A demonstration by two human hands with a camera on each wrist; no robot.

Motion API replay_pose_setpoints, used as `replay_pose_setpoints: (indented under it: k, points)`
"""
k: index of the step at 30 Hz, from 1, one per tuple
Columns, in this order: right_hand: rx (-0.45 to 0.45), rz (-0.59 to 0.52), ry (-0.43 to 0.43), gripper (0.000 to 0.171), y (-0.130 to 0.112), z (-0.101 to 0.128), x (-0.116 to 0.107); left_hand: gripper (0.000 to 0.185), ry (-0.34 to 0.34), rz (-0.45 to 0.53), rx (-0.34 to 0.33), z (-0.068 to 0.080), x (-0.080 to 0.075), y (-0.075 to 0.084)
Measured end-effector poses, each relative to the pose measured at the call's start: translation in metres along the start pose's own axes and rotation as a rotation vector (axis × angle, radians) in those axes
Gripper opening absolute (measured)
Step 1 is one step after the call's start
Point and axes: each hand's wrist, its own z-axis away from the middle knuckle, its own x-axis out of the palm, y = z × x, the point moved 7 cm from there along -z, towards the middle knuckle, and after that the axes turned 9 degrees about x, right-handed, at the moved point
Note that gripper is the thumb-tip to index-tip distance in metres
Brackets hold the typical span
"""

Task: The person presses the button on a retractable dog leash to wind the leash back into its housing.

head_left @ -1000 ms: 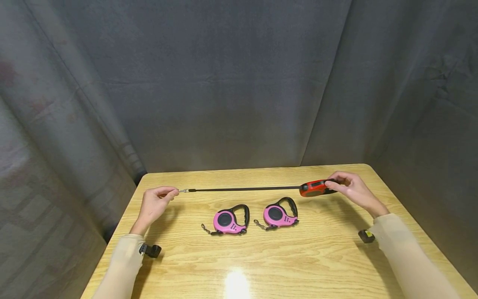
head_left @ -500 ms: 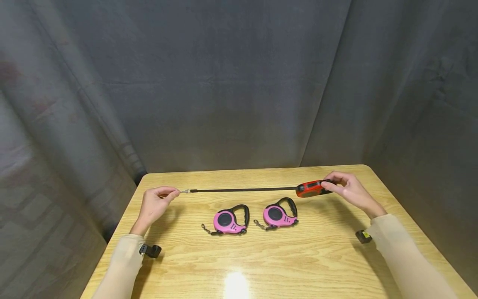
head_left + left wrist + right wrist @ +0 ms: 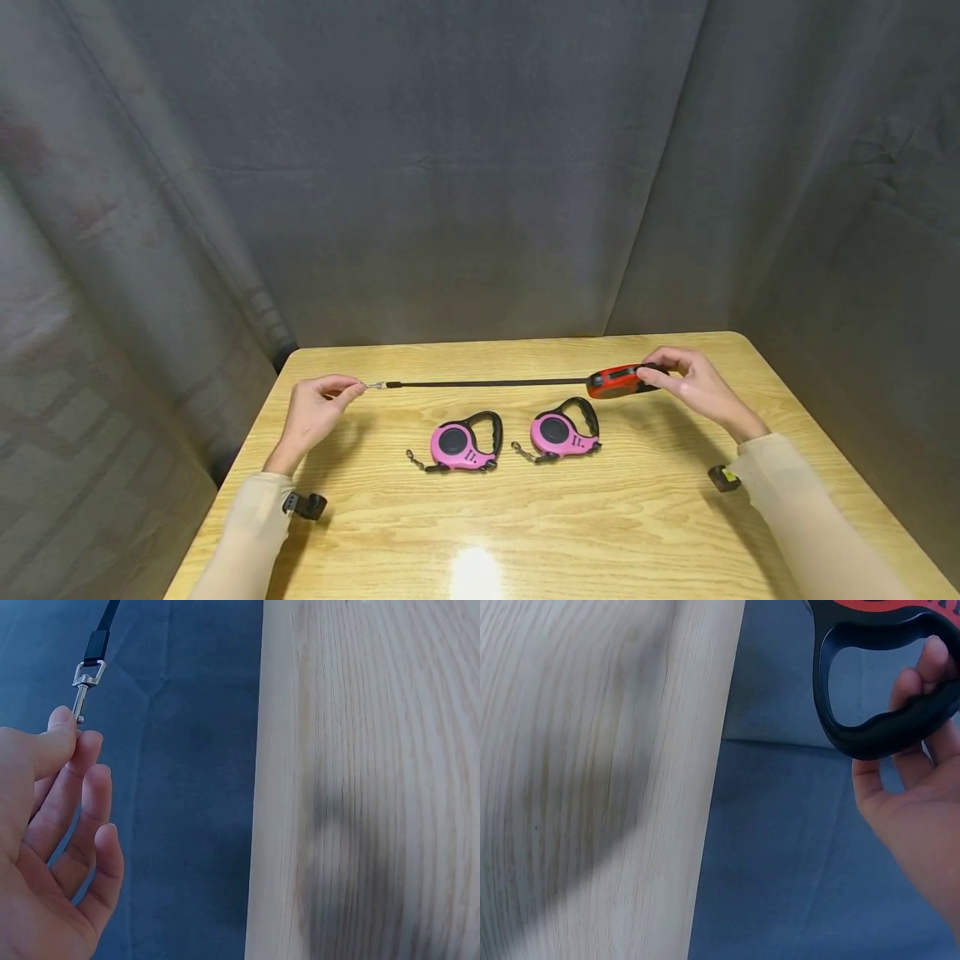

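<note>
Since a second ago the red leash reel point(image 3: 617, 381) has come a little nearer to the left hand point(image 3: 313, 412), so the black strap point(image 3: 487, 383) stretched between the two hands is now somewhat shorter; the left hand itself has hardly moved.

The right hand point(image 3: 693, 387) holds the red leash reel by its black handle point(image 3: 870, 712), the fingers point(image 3: 930, 671) curled through the loop, above the far part of the worktop point(image 3: 525, 517). The left hand pinches the metal clip point(image 3: 81, 694) at the strap's end between thumb and forefinger, the other fingers relaxed. The strap hangs taut and almost level above the worktop, behind the two pink leash reels point(image 3: 459, 443), which lie side by side with their short ends and clips lying out in front of them, untouched.

As I judge it, the strap is going back into the red reel, but most of its length is still out. Whether the right thumb presses a button I cannot tell; the hand covers that part.
</note>
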Motion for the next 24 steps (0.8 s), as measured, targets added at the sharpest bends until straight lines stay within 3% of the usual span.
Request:
replay_pose_setpoints:
  k: [24]
  points:
    - [-0.027,0.001,-0.030,0.012,-0.020,-0.005,0.031,0.010,-0.017,0.004,0.071,-0.002,0.013,0.018]
